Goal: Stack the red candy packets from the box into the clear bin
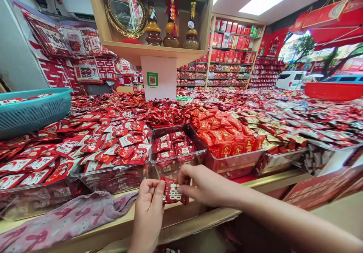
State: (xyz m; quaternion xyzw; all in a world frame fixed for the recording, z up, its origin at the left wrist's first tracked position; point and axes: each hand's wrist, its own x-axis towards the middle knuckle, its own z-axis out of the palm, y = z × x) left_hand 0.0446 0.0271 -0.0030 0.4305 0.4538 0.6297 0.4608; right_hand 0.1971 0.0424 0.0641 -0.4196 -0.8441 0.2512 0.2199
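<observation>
A small red packet (173,192) with white double characters hangs upright between my two hands, in front of the gold counter edge. Its left side is pinched between the thumb and fingers of my left hand (150,204). My right hand (201,185) reaches in from the right, its thumb and fingers closed on the packet's right side. Just beyond my hands, a clear bin (178,155) holds several similar packets in small stacks.
Bins of red and white packets (113,143) and orange-red packets (227,135) flank the middle bin. A patterned cloth (73,219) lies at the front left. An open cardboard box (198,222) is below my hands. A teal basket (34,111) stands left; a wooden cabinet (153,50) overhangs the display.
</observation>
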